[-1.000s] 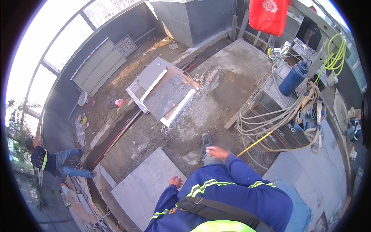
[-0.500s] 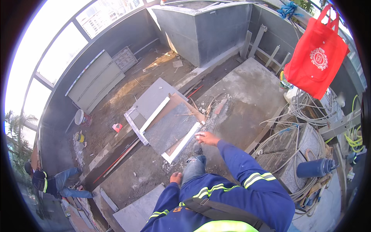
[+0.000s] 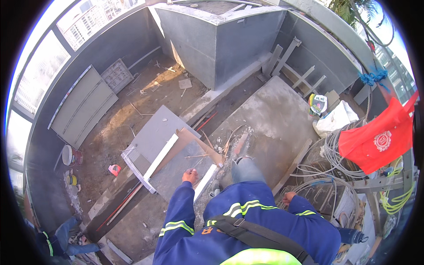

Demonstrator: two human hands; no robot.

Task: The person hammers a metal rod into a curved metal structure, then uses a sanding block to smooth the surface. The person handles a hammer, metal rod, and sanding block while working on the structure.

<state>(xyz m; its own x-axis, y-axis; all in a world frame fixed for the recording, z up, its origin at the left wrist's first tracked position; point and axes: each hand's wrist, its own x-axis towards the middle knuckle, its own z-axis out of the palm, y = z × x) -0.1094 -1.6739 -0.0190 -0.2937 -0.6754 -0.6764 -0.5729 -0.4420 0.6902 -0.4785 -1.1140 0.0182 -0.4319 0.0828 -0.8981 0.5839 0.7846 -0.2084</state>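
My left hand point(image 3: 190, 176) is in front of me with its fingers curled in, over the near edge of a grey panel point(image 3: 176, 165). No object shows in it, and I cannot see it touch the panel. Beside that hand runs a white strip point(image 3: 204, 182). Beneath the panel lies brown cardboard point(image 3: 212, 151), and another white strip point(image 3: 161, 157) runs along its left side. A larger light grey board point(image 3: 164, 125) lies beyond. My right hand point(image 3: 289, 197) hangs low at my right side near coiled cable; its fingers are partly hidden.
Ahead stands a grey walled corner point(image 3: 216, 53). On the right are coiled cables point(image 3: 329, 185), a red bag point(image 3: 375, 137), a white sack point(image 3: 338, 119) and a blue bottle point(image 3: 352, 236). A bucket point(image 3: 70, 155) stands left. Another person point(image 3: 66, 240) is at lower left.
I have stepped forward and the view has turned right. My left arm has swung forward over the grey panel; my right hand has drawn back from the white strip to my side.
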